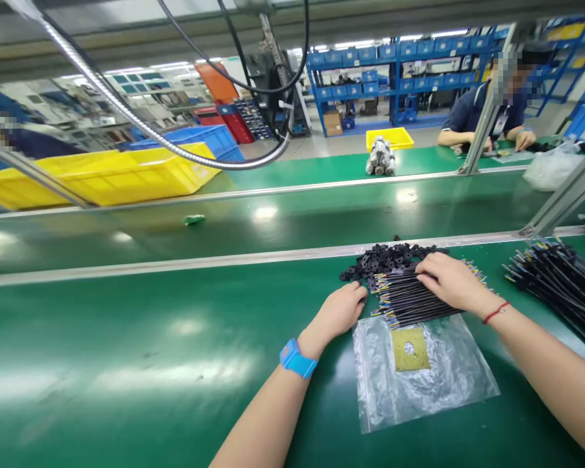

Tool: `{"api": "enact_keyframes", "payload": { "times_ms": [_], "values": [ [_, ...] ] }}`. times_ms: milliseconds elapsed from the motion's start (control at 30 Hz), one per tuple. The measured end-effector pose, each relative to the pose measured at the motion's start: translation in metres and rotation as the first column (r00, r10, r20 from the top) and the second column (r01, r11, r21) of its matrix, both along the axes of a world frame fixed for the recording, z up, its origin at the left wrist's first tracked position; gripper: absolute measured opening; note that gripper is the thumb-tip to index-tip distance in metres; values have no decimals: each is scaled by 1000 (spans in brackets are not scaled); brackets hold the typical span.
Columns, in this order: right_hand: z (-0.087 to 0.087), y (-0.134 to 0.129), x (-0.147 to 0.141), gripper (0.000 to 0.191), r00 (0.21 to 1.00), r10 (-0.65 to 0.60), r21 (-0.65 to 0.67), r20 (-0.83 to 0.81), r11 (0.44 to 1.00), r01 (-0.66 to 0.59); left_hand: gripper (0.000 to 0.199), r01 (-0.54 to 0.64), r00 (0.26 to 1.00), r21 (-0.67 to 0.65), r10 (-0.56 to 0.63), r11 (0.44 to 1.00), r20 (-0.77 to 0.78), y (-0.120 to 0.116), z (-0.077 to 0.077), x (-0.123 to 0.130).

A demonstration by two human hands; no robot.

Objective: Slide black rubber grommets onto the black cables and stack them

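Short black cables (414, 302) with coloured wire ends lie side by side in a row on the green worktop. My right hand (448, 279) rests over their upper edge, fingers bent together; what they pinch, if anything, is hidden. My left hand (344, 307) is left of the row, its fingers curled down at the worktop near the pile of small black parts (383, 260); its fingertips show nothing clearly held. Below the cables, a clear plastic bag (448, 364) lies flat with a yellowish square plate (411, 349) with a round hole on it.
A bundle of longer black cables (565, 286) lies at the right. Behind the metal rail (224, 261) runs a green belt with a small green scrap (194, 220). Yellow bins (127, 175) stand back left. A person (487, 117) works across at the right.
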State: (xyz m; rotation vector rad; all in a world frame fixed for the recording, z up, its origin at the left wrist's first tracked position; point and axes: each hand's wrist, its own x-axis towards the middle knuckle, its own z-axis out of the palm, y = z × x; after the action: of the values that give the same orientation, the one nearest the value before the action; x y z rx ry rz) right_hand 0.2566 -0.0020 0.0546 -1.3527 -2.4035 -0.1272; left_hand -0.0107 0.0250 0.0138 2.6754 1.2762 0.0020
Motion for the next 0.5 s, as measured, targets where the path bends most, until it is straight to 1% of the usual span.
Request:
{"api": "enact_keyframes", "payload": {
  "times_ms": [33,67,100,133,167,200,233,267,300,367,433,500],
  "values": [
    [10,-2,13,9,988,-54,24,-144,998,59,19,-5,1000,-3,5,1000,-1,0,-1,1],
    [21,-4,27,7,930,-114,47,-349,989,139,19,-10,1000,-2,10,1000,0,0,-2,1],
    [30,-7,41,10,806,-156,62,-571,971,232,19,-14,1000,1,14,1000,0,0,-3,2],
    [38,-9,56,16,631,-165,66,-758,943,327,19,-19,1000,8,19,1000,2,0,-4,2],
    [43,-11,70,20,454,-143,66,-879,908,414,19,-25,1000,16,25,1000,4,1,-5,2],
    [45,-12,84,21,323,-106,69,-941,871,487,20,-31,1000,23,31,999,8,1,-6,3],
    [44,-12,96,20,239,-72,71,-968,839,540,20,-39,999,26,39,999,10,1,-7,3],
    [40,-11,106,19,187,-54,63,-981,821,567,20,-47,999,25,47,999,11,1,-7,3],
    [34,-10,115,19,126,-44,37,-991,817,576,20,-56,998,19,56,998,10,1,-7,4],
    [20,-7,129,21,18,-43,-25,-999,828,561,19,-71,997,6,71,997,5,1,-7,4],
    [8,-4,139,22,-65,-36,-65,-997,835,546,20,-79,997,8,79,997,7,0,-6,4],
    [3,-1,147,21,-128,-18,-85,-992,834,545,20,-75,997,23,75,997,12,0,-7,4]
  ]
}}
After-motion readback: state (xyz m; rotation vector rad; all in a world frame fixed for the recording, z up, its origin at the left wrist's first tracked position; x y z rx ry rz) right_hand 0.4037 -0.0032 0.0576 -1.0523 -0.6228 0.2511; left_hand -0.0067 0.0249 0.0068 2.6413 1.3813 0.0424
